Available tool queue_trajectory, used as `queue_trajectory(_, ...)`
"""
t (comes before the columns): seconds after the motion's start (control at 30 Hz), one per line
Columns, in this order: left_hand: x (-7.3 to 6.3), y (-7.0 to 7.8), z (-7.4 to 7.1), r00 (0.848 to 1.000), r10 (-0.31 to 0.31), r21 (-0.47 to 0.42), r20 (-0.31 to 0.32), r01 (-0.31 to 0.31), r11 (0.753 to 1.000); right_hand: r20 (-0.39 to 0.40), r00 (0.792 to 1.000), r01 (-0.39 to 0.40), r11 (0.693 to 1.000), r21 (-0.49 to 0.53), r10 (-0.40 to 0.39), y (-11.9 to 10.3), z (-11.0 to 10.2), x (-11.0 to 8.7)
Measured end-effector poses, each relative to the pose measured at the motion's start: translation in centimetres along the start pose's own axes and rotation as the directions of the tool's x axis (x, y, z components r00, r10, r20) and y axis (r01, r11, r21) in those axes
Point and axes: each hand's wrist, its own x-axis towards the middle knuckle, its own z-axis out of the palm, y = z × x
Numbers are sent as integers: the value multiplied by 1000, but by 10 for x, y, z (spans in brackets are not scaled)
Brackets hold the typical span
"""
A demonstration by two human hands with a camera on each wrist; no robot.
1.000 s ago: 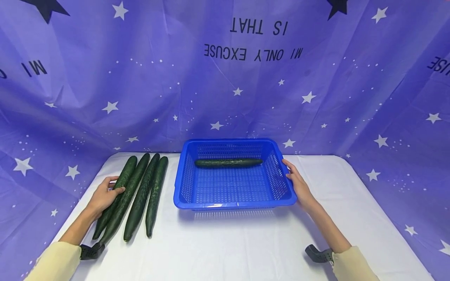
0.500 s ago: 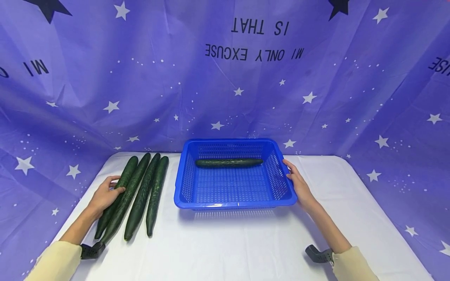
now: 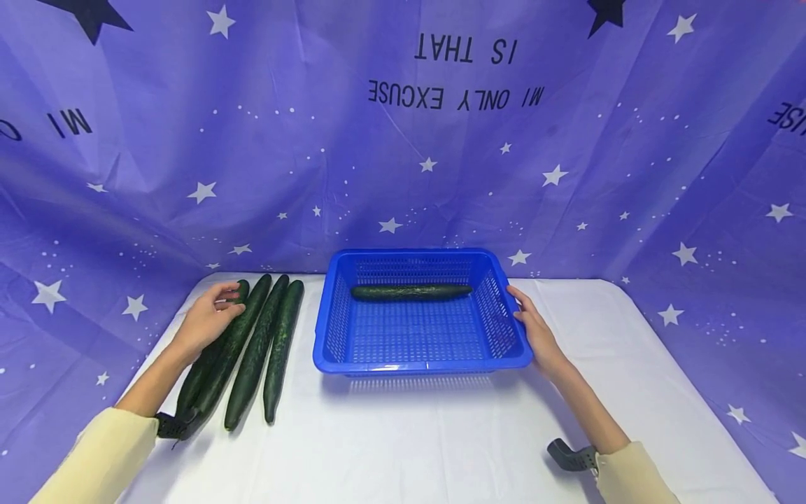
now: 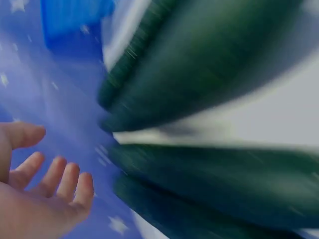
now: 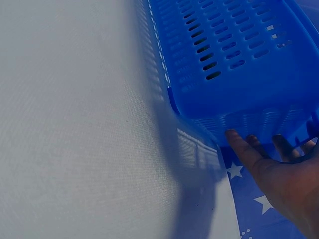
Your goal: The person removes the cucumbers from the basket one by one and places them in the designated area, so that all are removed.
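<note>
My left hand [image 3: 210,318] hovers above the leftmost of several dark green cucumbers [image 3: 255,367] lying side by side on the table. Its fingers [image 4: 67,181] are relaxed, with nothing held in them; the left wrist view shows blurred cucumbers [image 4: 209,59] beside it. With my right hand [image 3: 541,343] I hold the right end of a blue plastic basket [image 3: 422,367]. In the right wrist view, that hand's fingers [image 5: 244,149] touch the basket's end wall just at the rim. One cucumber [image 3: 409,292] lies crosswise along the far side inside the basket.
A white cloth [image 3: 403,448] covers the table. Purple curtain fabric [image 3: 403,189] with stars and lettering hangs close behind and at both sides. Dark wrist mounts [image 3: 571,456] sit on both forearms, the left one close to the cucumbers' near ends.
My left hand has moved off the middle of the leftmost cucumbers, away from me toward their far ends. My right hand and the basket have stayed in place.
</note>
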Motion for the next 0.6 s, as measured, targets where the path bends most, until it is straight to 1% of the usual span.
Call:
queue_trajectory(0.07,6,19,6,999,43,-6,33,-43,999,-2,1000,-2,1000,2,2,0,0,0)
queue_trajectory(0.13,11,37,12,993,89,-9,71,-89,996,-5,1000,-2,1000,-3,2,0,0,0)
queue_trajectory(0.23,22,65,25,982,138,-19,127,-137,990,-6,1000,-3,1000,-6,3,1,0,1)
queue_trajectory(0.33,34,90,40,969,186,-25,164,-184,983,-8,1000,-3,1000,-16,3,2,-1,2)
queue_trajectory(0.43,47,112,56,952,238,-29,192,-236,971,-11,1000,-4,1000,-28,4,2,-2,2)
queue_trajectory(0.6,70,141,88,919,309,-61,247,-303,951,-14,1000,-9,999,-32,8,1,-2,1)
